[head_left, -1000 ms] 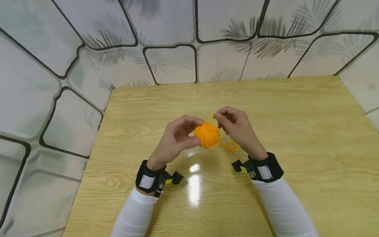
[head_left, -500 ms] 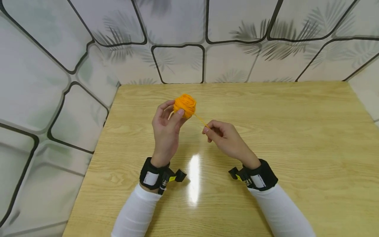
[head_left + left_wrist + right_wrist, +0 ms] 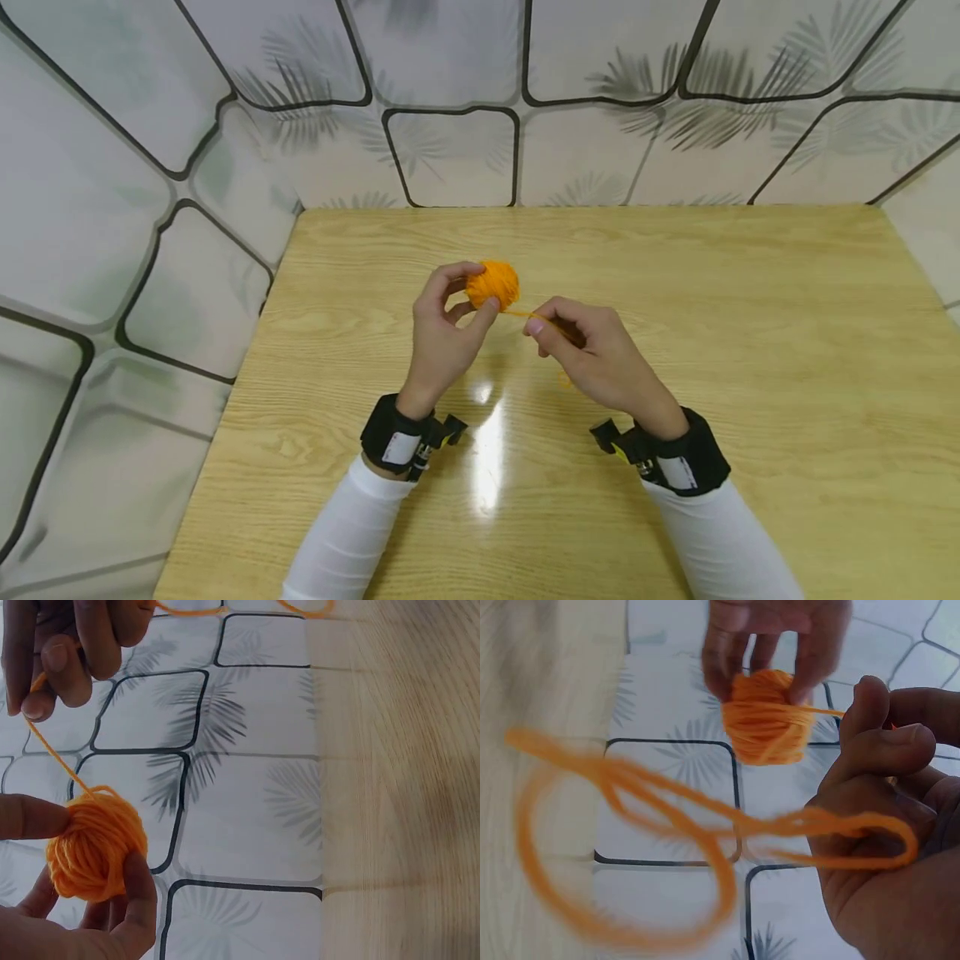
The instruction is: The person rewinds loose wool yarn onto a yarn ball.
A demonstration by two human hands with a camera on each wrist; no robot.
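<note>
An orange ball of yarn (image 3: 493, 284) is gripped between the thumb and fingers of my left hand (image 3: 448, 333), held up over the table. From the ball a short taut strand (image 3: 54, 754) runs to my right hand (image 3: 592, 346), whose thumb and forefinger pinch it. The right wrist view shows a loose loop of yarn (image 3: 724, 881) hanging from the right hand, blurred near the camera. In that view, strands wrap round the ball (image 3: 766, 724). Part of the ball is hidden behind the left fingers.
Both hands are above a light wooden table (image 3: 750, 375). Behind it and at the left stands a pale wall (image 3: 450, 67) with dark outlines and leaf patterns. Each wrist wears a black strap (image 3: 686, 454) with a small camera.
The yarn ball and left hand first rose to the upper left, then came back slightly right and down. The right hand dropped from above the ball to its lower right, still pinching the strand.
</note>
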